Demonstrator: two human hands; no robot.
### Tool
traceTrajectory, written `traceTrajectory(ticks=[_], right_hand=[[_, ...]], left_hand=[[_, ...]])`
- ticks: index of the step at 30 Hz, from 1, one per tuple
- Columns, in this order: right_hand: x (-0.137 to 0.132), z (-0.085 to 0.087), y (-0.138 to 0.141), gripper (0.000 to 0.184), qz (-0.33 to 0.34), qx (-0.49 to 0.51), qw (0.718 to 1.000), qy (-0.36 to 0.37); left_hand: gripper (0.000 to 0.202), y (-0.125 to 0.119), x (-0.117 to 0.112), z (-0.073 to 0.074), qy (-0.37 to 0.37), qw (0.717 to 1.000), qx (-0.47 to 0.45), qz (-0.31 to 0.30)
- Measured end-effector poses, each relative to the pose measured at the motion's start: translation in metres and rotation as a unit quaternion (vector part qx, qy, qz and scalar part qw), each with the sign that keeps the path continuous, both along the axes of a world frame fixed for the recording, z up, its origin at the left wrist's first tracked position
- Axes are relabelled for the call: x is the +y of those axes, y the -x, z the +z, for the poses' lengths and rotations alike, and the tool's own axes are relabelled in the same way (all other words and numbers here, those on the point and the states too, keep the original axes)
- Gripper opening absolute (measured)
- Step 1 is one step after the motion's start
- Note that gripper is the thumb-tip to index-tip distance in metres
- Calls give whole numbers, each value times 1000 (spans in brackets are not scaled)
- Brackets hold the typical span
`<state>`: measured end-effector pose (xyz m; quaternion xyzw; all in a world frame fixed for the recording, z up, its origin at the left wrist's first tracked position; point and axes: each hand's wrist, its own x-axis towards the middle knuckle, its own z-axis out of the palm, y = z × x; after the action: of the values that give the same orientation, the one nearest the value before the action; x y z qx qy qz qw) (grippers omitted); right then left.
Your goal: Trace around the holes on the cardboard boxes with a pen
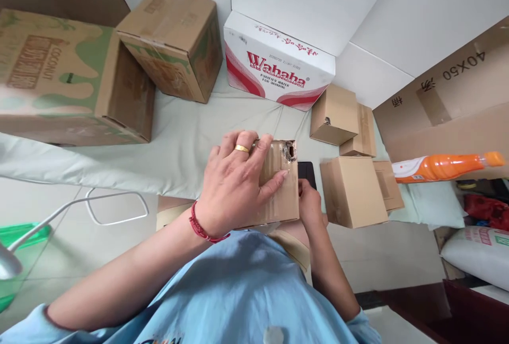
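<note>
A small brown cardboard box (283, 195) with clear tape and a torn corner hole rests at the edge of the pale green sheet (175, 148), close to my body. My left hand (234, 185), with a gold ring and a red wrist cord, lies on top of the box, fingers spread and pressing on it. My right hand (308, 203) is at the box's right side, fingers curled against its edge. A dark flat object (307, 170) lies just behind my right hand.
Several small plain boxes (352, 190) sit to the right. A white Wahaha carton (278, 63) stands behind, two large coconut cartons (71, 79) at left. An orange bottle (445, 166) lies at right under flattened cardboard (449, 95). White wire frame (115, 209) on the floor.
</note>
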<state>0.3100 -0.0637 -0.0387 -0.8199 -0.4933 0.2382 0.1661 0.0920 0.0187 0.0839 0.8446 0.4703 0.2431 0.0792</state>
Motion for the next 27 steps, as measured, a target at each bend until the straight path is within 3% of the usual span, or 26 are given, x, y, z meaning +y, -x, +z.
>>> traceTrajectory(ticks=[5,8,13,22,27], right_hand=[[-10,-14,-20,63,-43,-160,982,-90],[-27,-29,-27,77,-28,-204,977,-59],[-43,-44,-19,75,-35,-216,976,-19],[-15,-37,-22,73,-116,-151,982,10],[-26,-34,-21,70,-127,-124,984,0]], left_hand=[[58,0,-8,-1,-16,1000,-1,1],[57,0,-12,-2,-34,999,2,4],[57,0,-14,-3,-51,999,-4,-2],[56,1,-24,-5,-62,998,-24,-4],[55,2,-23,-3,-62,998,-19,-3]])
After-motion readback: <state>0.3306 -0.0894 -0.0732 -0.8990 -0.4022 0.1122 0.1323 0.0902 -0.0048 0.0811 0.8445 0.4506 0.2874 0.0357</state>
